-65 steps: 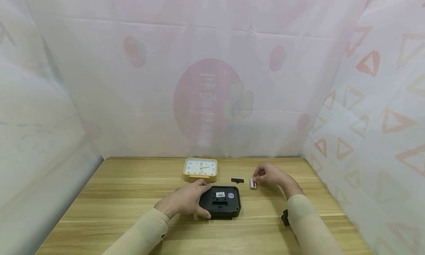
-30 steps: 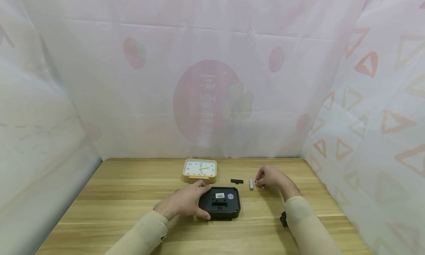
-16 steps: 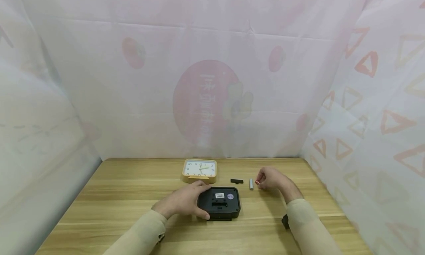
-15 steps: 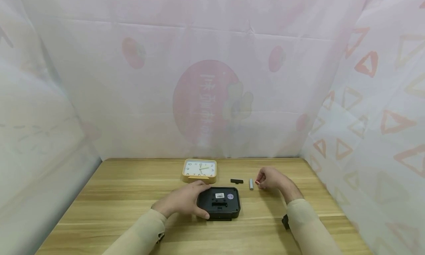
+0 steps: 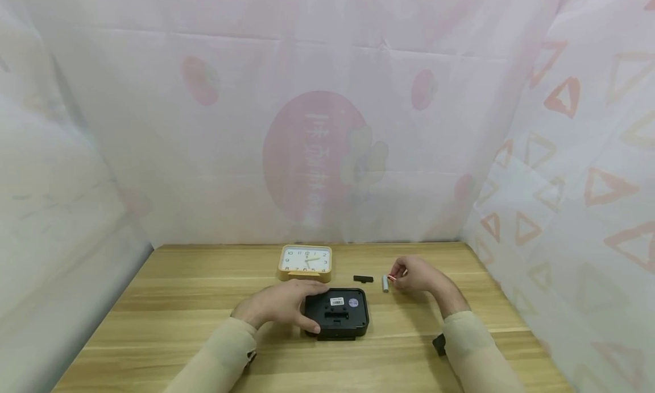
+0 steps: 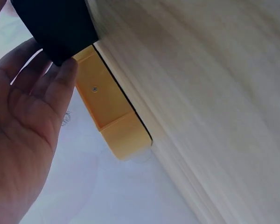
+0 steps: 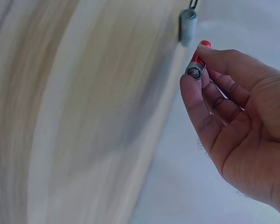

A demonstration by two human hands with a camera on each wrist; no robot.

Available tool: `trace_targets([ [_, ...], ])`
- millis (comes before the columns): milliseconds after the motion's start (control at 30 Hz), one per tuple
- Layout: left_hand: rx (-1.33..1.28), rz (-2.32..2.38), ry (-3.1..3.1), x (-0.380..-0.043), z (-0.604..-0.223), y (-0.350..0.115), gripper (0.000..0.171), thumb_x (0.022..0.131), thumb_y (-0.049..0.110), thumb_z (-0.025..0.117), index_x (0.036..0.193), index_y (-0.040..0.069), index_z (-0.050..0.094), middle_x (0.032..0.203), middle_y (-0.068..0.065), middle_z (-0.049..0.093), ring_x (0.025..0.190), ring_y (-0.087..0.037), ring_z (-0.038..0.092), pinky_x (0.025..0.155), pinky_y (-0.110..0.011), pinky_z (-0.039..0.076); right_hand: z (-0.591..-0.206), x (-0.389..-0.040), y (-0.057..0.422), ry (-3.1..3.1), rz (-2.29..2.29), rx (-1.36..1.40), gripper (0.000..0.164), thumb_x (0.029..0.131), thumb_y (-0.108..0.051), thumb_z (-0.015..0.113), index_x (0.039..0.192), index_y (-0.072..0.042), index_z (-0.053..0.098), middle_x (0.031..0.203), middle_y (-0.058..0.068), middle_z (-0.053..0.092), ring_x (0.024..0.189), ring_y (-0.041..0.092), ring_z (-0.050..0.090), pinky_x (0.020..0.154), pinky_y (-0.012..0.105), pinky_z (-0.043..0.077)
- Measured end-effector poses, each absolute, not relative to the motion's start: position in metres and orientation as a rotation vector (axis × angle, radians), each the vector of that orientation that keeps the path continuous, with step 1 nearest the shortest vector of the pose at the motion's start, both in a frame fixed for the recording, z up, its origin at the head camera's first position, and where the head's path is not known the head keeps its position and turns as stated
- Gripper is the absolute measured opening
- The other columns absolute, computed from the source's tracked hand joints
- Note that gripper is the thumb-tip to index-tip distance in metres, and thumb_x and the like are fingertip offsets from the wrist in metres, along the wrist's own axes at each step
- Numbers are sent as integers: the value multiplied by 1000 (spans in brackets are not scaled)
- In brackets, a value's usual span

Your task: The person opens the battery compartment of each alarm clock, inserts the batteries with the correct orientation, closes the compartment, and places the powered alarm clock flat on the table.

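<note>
A black clock [image 5: 353, 319] lies face down on the table, its battery slot facing up. My left hand [image 5: 278, 305] grips its left end, thumb at the front edge and fingers at the back edge. In the left wrist view, fingers [image 6: 63, 86] touch the dark clock body [image 6: 60, 28]. Between thumb and fingertips, my right hand [image 5: 418, 274] pinches a red battery [image 7: 199, 61], one metal end showing in the right wrist view. Just left of it, a grey battery [image 5: 385, 284] lies on the table. A small black battery cover [image 5: 363, 278] lies left of that battery.
Behind the black clock stands a yellow clock [image 5: 305, 261], its white dial facing up and forward. The wooden table [image 5: 169, 319] ends at a printed cloth wall [image 5: 225, 211] at the back, with cloth on both sides too.
The red battery, first lying beside the grey one, was picked up and drawn right by my right hand. Now it is tilted and close beside the grey battery again. My left hand stays at the black clock.
</note>
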State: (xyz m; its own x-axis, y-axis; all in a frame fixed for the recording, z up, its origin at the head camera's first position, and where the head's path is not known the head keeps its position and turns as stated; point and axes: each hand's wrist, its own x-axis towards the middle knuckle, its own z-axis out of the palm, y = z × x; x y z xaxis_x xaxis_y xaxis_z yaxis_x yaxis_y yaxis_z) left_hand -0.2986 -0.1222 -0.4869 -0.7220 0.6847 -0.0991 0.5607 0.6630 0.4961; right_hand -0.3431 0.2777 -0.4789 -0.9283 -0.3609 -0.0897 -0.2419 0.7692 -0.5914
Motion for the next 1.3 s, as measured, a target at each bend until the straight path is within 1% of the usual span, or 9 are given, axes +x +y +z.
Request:
trace_targets([
  [133, 975, 631, 2607, -298, -486, -121, 98, 93, 49, 101, 174, 15, 58, 182, -6, 58, 168, -30, 57, 138, -58, 49, -474, -339, 269, 2772, -876, -488, 15, 97, 2, 84, 110, -4, 79, 105, 6, 80, 98, 17, 72, 91, 36, 62],
  [267, 947, 614, 2610, -297, -487, -122, 99, 94, 52, 100, 176, 18, 56, 183, -2, 56, 169, -30, 56, 139, -58, 48, -471, -335, 260, 2755, -903, -522, 16, 98, 2, 87, 111, -3, 80, 105, 7, 81, 99, 17, 74, 95, 40, 65],
  [333, 936, 614, 2608, -296, -487, -123, 99, 94, 53, 100, 177, 20, 56, 184, -2, 55, 169, -31, 56, 139, -58, 48, -469, -333, 255, 2750, -909, -548, 16, 98, 1, 88, 111, -3, 80, 105, 7, 81, 98, 16, 74, 95, 39, 65],
  [467, 921, 631, 2599, -295, -487, -123, 100, 93, 52, 100, 177, 20, 55, 184, -2, 55, 168, -31, 56, 138, -59, 49, -466, -331, 246, 2744, -906, -588, 12, 101, 0, 87, 110, -4, 81, 104, 5, 81, 97, 13, 73, 92, 34, 65],
  [567, 911, 637, 2594, -294, -487, -123, 100, 93, 51, 100, 177, 21, 55, 184, -2, 54, 167, -31, 57, 137, -59, 50, -463, -328, 239, 2734, -909, -635, 9, 104, -2, 87, 110, -4, 81, 103, 5, 81, 95, 12, 73, 87, 29, 64],
  [767, 909, 630, 2595, -293, -487, -124, 100, 94, 51, 100, 178, 21, 54, 186, -6, 51, 171, -34, 53, 140, -62, 46, -455, -321, 227, 2707, -926, -709, 8, 104, -2, 86, 111, -3, 81, 103, 7, 82, 94, 12, 74, 80, 25, 63],
  [1100, 896, 658, 2586, -291, -485, -123, 99, 95, 52, 99, 178, 21, 54, 186, -6, 51, 171, -34, 53, 140, -61, 46, -448, -312, 211, 2710, -845, -825, 11, 105, -2, 86, 112, -10, 83, 107, 0, 84, 97, 8, 73, 86, 25, 64],
  [1200, 906, 661, 2586, -291, -485, -123, 99, 95, 51, 99, 177, 19, 54, 186, -6, 52, 170, -33, 54, 140, -61, 46, -447, -310, 206, 2696, -844, -870, 12, 106, -2, 85, 114, -10, 83, 110, 0, 84, 98, 7, 73, 87, 25, 65],
  [1300, 922, 651, 2592, -291, -486, -123, 98, 96, 50, 99, 177, 18, 54, 186, -7, 52, 169, -32, 55, 139, -60, 47, -447, -307, 201, 2676, -856, -913, 13, 105, 2, 84, 114, -7, 83, 111, 3, 85, 97, 7, 74, 88, 24, 66],
])
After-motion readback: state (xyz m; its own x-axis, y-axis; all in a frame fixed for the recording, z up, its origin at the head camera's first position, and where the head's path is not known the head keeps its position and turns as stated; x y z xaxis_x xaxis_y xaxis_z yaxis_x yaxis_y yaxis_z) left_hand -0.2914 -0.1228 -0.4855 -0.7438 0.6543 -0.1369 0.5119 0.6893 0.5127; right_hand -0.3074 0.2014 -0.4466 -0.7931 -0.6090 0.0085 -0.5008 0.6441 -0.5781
